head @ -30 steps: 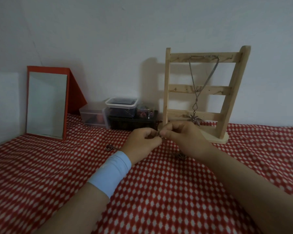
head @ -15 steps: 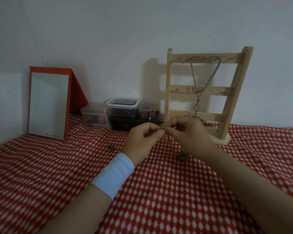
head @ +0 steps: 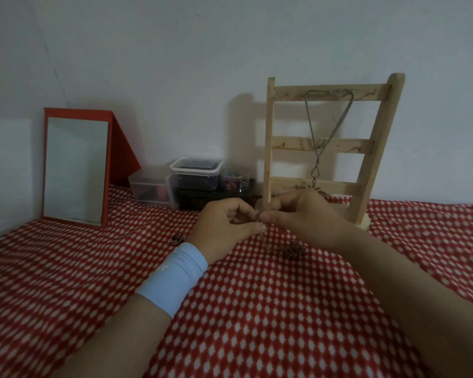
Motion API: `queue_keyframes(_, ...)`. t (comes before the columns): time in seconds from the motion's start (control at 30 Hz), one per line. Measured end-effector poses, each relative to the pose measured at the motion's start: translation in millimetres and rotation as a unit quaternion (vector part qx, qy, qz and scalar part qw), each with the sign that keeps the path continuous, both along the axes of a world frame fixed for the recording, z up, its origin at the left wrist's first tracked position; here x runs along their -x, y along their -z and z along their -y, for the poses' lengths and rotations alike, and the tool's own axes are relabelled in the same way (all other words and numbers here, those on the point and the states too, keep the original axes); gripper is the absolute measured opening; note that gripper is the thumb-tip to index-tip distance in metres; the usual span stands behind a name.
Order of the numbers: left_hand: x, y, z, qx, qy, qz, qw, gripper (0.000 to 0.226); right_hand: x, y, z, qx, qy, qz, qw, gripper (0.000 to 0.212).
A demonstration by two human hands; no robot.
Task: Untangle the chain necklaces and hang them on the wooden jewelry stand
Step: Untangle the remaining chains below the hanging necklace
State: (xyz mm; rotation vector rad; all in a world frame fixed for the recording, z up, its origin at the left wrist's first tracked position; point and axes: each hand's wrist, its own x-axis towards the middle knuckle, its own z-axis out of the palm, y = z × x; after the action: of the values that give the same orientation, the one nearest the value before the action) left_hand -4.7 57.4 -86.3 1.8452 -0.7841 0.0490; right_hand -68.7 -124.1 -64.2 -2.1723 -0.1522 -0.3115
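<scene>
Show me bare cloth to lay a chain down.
Free: cloth between mirror and left forearm, bar a trinket; cloth between the forearms, near side of the chain clump; cloth right of the stand base. Crowded: boxes along the wall between mirror and stand; middle, where left hand and right hand pinch a chain.

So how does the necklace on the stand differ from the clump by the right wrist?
The hung necklace drapes open from the top rail of the wooden stand; the clump lies bunched on the checked cloth. The necklace looks silvery, the clump reddish-brown. Both look metallic.
</scene>
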Motion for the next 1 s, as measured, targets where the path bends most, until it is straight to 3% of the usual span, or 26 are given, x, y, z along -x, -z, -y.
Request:
queue_keyframes(0.1, 2.7, -2.6, -0.2, 0.002, 0.023, -0.043, 0.999, 0.003, -0.4, -0.4, 2.4, 0.031, 0.001, 0.011, 0.999, 0.012)
queue_keyframes(0.37, 0.1, -10.9, -3.7, -0.005, 0.063, -0.095, 0.993, 0.019, 4.5, -4.1, -8.1, 0.026, -0.07, -0.059, 0.995, 0.027)
queue_keyframes(0.53, 1.1, -11.5, -3.8, -0.07, 0.1, -0.088, 0.989, 0.02, 4.5, -4.4, -11.3, 0.092, -0.058, -0.052, 0.993, 0.037)
queue_keyframes(0.63, 1.8, -10.4, -0.4, -0.048, 0.069, -0.085, 0.993, 0.016, 1.7, -2.0, -5.1, 0.057, -0.038, -0.055, 0.996, 0.034)
queue_keyframes(0.7, 3.5, -9.7, 1.1, -0.002, 0.073, -0.137, 0.988, 0.008, 1.7, -3.5, -1.7, 0.022, -0.045, -0.062, 0.997, 0.03)
queue_keyframes(0.77, 6.6, -10.5, 1.5, 0.017, 0.09, -0.172, 0.981, 0.019, 1.3, -4.7, 1.8, -0.001, -0.057, -0.066, 0.996, 0.028)
queue_keyframes(0.83, 6.3, -11.8, 1.9, -0.013, 0.087, -0.153, 0.984, 0.024, 2.2, -6.4, 3.3, -0.002, -0.059, -0.077, 0.995, 0.029)
queue_keyframes(1.0, -0.3, -16.6, -0.1, -0.059, 0.06, -0.115, 0.99, 0.011, 4.2, -7.9, -0.1, 0.048, -0.038, -0.085, 0.994, 0.03)
